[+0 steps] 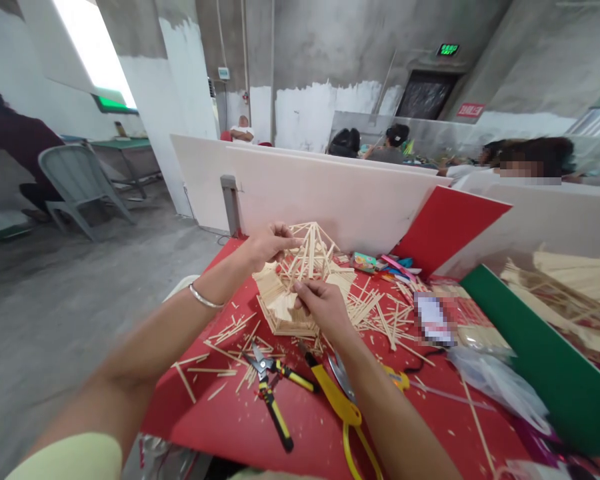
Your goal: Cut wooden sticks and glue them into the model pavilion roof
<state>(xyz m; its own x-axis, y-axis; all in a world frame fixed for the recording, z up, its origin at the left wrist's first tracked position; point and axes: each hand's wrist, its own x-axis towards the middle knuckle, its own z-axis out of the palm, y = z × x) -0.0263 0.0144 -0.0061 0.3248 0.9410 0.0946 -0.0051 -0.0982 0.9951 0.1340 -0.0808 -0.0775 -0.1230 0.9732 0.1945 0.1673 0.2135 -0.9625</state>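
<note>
A model made of thin wooden sticks [312,257] stands on the red table, with a pointed open roof frame above a flat slatted base [274,288]. My left hand [271,244] reaches to the upper left of the frame, its fingers pinched on a wooden stick there. Lower down, at the front of the frame, my right hand [324,305] has thumb and fingers pressed together around a stick's lower end. Whether both hands grip the same stick is hard to see. Pruning shears [267,373] with black and yellow handles lie spread in front, beside a yellow-handled tool [337,393] partly under my right forearm.
Loose sticks [380,313] litter the red table [205,413]. A clear plastic bag [500,380], packs of sticks [473,313] and a green board [535,353] lie to the right. White partition panels [320,193] stand behind. Several people sit beyond; a grey chair [80,180] is at left.
</note>
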